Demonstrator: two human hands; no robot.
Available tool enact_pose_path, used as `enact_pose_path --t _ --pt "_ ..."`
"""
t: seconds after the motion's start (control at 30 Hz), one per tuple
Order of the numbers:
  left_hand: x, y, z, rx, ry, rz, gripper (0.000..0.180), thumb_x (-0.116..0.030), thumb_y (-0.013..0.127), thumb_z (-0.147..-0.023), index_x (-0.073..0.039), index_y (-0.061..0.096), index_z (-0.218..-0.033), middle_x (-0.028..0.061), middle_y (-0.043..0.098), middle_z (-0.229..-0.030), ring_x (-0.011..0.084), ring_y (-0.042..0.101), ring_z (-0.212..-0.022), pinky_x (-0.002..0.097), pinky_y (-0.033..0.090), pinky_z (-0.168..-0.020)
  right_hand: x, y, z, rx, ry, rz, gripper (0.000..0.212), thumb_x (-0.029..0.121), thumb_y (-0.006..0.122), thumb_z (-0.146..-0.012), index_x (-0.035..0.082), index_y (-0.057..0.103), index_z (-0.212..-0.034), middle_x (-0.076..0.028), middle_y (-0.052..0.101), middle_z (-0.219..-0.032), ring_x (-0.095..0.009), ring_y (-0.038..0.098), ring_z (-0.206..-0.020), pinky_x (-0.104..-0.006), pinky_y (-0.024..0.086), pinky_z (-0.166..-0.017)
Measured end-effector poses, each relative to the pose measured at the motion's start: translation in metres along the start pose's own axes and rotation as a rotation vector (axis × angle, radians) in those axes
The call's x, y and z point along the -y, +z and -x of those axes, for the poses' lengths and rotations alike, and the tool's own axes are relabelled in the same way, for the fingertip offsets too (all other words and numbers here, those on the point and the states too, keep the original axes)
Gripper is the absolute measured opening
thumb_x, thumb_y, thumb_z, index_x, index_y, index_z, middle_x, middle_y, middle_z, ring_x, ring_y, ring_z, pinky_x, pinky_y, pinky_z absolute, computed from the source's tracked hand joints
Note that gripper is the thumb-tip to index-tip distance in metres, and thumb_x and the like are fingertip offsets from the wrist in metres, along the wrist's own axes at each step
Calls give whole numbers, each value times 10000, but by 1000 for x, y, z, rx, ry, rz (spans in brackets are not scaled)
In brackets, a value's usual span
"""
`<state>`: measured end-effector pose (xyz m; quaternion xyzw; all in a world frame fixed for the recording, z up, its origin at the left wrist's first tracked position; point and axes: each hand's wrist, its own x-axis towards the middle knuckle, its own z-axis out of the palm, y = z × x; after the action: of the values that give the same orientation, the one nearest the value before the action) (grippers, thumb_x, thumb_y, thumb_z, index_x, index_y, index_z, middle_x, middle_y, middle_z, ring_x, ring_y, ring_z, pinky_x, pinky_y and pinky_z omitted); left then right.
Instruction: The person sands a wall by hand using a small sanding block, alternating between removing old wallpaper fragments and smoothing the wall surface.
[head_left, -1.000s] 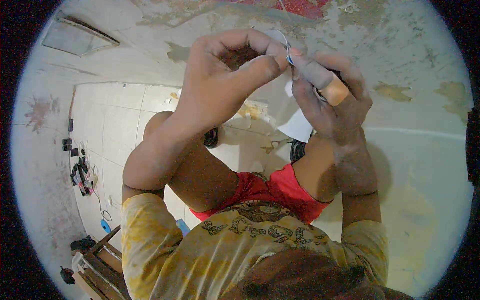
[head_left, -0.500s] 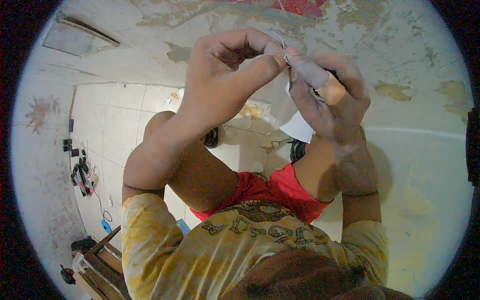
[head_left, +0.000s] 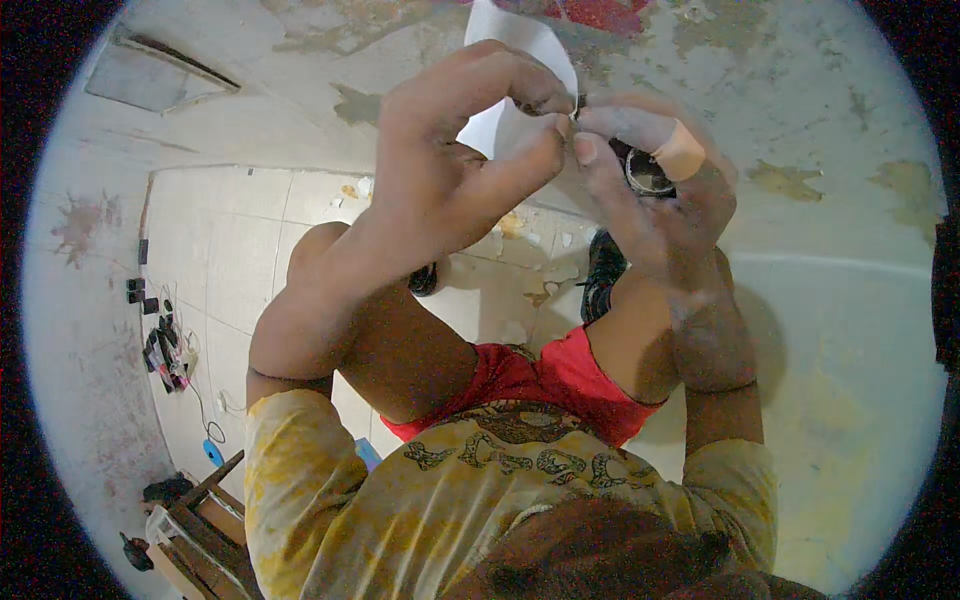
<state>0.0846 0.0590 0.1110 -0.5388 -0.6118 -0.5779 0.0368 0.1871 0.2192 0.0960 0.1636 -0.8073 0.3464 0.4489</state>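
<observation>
My left hand [head_left: 455, 150] is closed, its thumb and forefinger pinched together at the edge of a white, paper-like sheet [head_left: 535, 45]. Part of the sheet shows above those fingers and part through the gap beneath them; my hand hides the rest. Just to its right, my right hand [head_left: 660, 200] is curled, its fingertips close to the left ones and slightly blurred. Between its thumb and fingers sits a dark round object [head_left: 648, 172] with a pale, shiny rim, its kind unclear. A tan patch [head_left: 681, 152] covers part of a right finger.
A wall [head_left: 820, 120] with peeling paint is in front of my hands. Paint flakes [head_left: 510, 225] lie on the tiled floor [head_left: 240, 220] near my dark shoes [head_left: 602, 275]. Cables and black items [head_left: 165, 350] lie at left, above a wooden piece of furniture [head_left: 215, 520].
The white sheet has swung from below my right hand to up behind my left fingers. The round object in my right hand now shows more. My forearms have barely moved.
</observation>
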Motion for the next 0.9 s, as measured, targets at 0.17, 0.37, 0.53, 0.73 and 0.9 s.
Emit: enact_pose_path --t 0.17,0.37,0.53,0.73,0.9 --pt "2 -1 -1 42 -22 9 75 -27 637 -825 11 623 -888 88 638 -922 176 596 -894 293 449 -830 -1 0 1 -19 -19 12 266 31 747 -757 64 643 -1000 -108 681 -912 -208 679 -733 -309 543 -614" --pt "-9 3 0 -52 -323 306 99 -55 651 -817 30 650 -868 66 664 -861 118 607 -837 276 480 -812 -2 -3 1 12 57 62 303 59 770 -745 86 654 -1023 -84 679 -924 -192 669 -722 -302 536 -607" --pt "-9 0 0 -34 -381 358 117 -83 698 -821 -8 674 -907 39 679 -884 111 624 -822 250 491 -750 -5 -4 2 9 -46 176 262 98 783 -738 93 649 -962 -83 672 -921 -225 669 -751 -332 542 -628" --pt "-10 -1 -1 -14 -425 350 106 -78 695 -813 -13 671 -894 39 675 -870 116 623 -810 253 492 -748 -11 -5 4 15 -131 244 307 121 805 -691 102 643 -952 -85 660 -906 -270 658 -722 -363 532 -612" --pt "-6 2 0 -25 -412 341 101 -68 667 -814 29 651 -836 41 657 -841 97 595 -812 265 483 -795 -10 -1 4 -13 -176 230 323 131 812 -669 113 650 -948 -85 659 -911 -276 650 -722 -376 514 -587"
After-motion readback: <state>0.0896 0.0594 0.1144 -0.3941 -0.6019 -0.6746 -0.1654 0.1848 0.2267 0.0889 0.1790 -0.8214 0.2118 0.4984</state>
